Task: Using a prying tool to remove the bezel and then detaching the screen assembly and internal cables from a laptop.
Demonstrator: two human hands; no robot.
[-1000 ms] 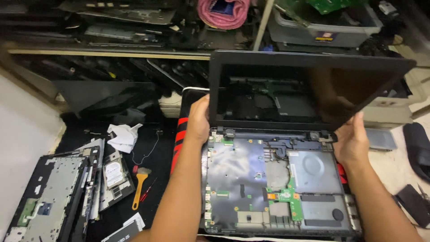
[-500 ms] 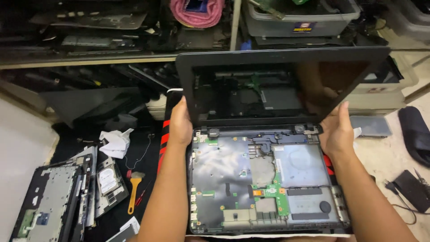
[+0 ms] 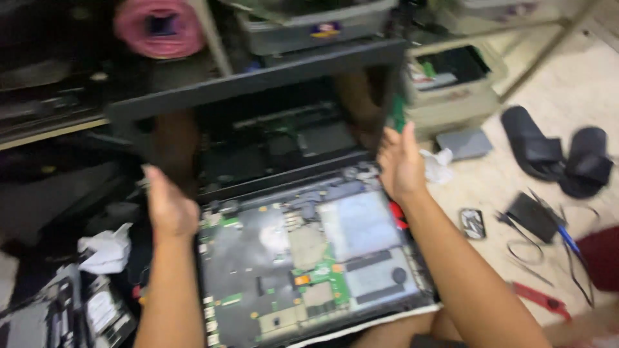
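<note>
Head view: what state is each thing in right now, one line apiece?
Laptop base: keyboard cover off, circuit board exposed.
Laptop screen: raised, dark, blurred.
Left hand: at the screen's left edge; grip unclear.
Right hand: gripping the screen's right edge.
Sandals: lying on the floor.

Heavy motion blur throughout (edges smeared); dim shelves at top, brighter floor at right.

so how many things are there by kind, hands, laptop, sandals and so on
hands on the laptop lid: 2 (left hand, right hand)
opened laptop: 1
black sandals: 2
pink cable coil: 1
crumpled white tissues: 2
red-handled tool: 1
total: 9
</note>
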